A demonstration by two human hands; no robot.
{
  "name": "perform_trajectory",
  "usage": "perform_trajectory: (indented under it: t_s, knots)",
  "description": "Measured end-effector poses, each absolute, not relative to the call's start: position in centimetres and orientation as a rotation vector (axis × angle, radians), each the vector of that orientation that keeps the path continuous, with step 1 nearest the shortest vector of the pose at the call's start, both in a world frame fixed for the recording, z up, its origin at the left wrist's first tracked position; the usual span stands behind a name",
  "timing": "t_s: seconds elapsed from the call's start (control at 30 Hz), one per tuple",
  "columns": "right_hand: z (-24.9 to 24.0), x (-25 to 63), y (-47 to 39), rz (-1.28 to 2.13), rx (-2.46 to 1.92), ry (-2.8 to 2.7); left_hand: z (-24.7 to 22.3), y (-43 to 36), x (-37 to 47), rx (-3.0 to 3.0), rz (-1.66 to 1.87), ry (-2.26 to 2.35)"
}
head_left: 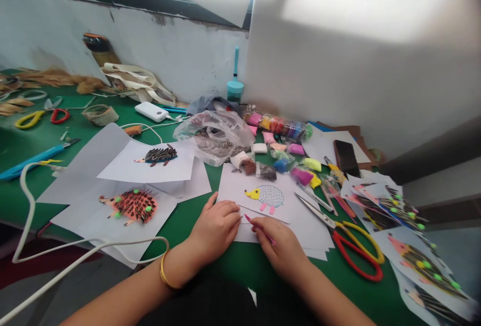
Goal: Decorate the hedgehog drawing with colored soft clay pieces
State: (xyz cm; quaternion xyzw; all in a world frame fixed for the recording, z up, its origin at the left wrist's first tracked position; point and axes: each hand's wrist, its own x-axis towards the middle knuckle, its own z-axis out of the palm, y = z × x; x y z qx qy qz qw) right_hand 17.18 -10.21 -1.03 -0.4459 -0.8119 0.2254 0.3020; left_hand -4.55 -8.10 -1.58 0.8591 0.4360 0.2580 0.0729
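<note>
My left hand (218,223) rests on the white paper's left side, fingers bent and thumb close to the index finger. Whatever small thing may be between those fingertips, I cannot make it out. In my right hand (280,246) is a slim pink modelling tool (271,239), gripped like a pencil, its pointed tip aimed toward my left fingertips. Just beyond both hands lies a sheet with a hedgehog drawing (270,196); its face is filled with yellow clay, its feet are pink, and blue marks cover the body.
Large scissors (355,246) lie open on the right. Packets of coloured clay (283,166) and a plastic bag (216,135) sit behind the drawing. Finished hedgehog sheets (130,206) lie left, others (424,261) right. A white cable (93,248) crosses the left side.
</note>
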Motion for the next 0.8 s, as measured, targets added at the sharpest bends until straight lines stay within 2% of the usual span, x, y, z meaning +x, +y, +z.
perform_trajectory:
  t_s: [0.8]
  knots:
    - [-1.43, 16.68, -10.24, 0.533, -1.172, -2.229, -1.51, -8.26, -4.62, 2.540, 0.742, 1.313]
